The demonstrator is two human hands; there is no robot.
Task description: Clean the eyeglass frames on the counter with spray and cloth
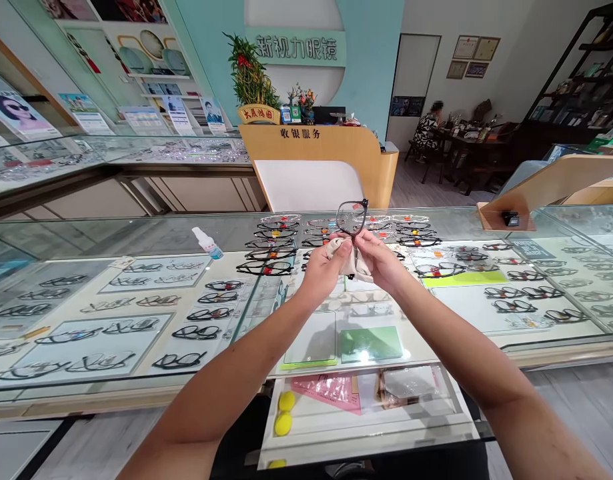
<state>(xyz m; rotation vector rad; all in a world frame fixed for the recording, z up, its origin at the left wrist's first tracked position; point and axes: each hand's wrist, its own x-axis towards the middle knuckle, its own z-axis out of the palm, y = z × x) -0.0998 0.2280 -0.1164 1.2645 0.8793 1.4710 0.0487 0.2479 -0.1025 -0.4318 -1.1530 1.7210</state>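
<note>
A dark-rimmed pair of eyeglasses [351,217] is held up on end above the glass counter, one lens uppermost. My left hand [322,270] is closed on a pale cleaning cloth [362,265], thumb pressing it against the lower part of the glasses. Fingers of my right hand [380,259] pinch the frame near its middle, and the cloth hangs beneath them too. Cloth and fingers hide the lower lens. Rows of spectacles with small coloured stickers lie behind and beside both hands, among them a black pair [267,267] at the left.
A spray bottle [207,243] stands on the glass counter [226,233] to the left. Below my forearms, an open drawer [336,437] holds yellow round cases [283,423] and a pink packet [331,390]. A wooden-framed mirror [556,187] stands at right. Someone [427,130] sits far back.
</note>
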